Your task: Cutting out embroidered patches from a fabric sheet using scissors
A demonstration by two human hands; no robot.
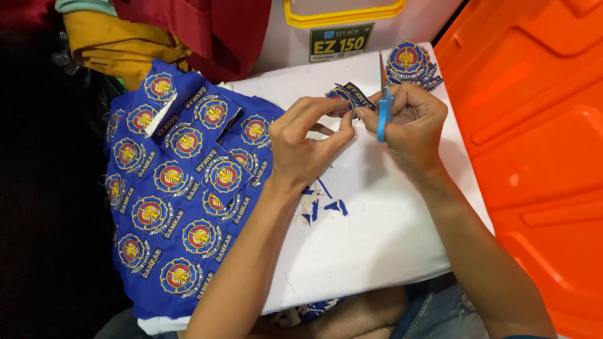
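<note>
Over the white board [377, 238], the left hand [301, 147] pinches a small blue patch [349, 95] taut between fingertips so its edge meets the blades. Right hand [408, 122] is clamped around blue-handled scissors [383, 103], tips pointing far. Left lies the blue cloth of uncut badges [182, 188]; trimmed badges [409, 63] are stacked far right, offcuts [323, 204] near the wrists.

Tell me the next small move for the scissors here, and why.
Probably close the blue-handled scissors along the badge edge: the right hand holds them upright against the small embroidered patch pinched by the left hand, with blue offcuts already lying below.
</note>
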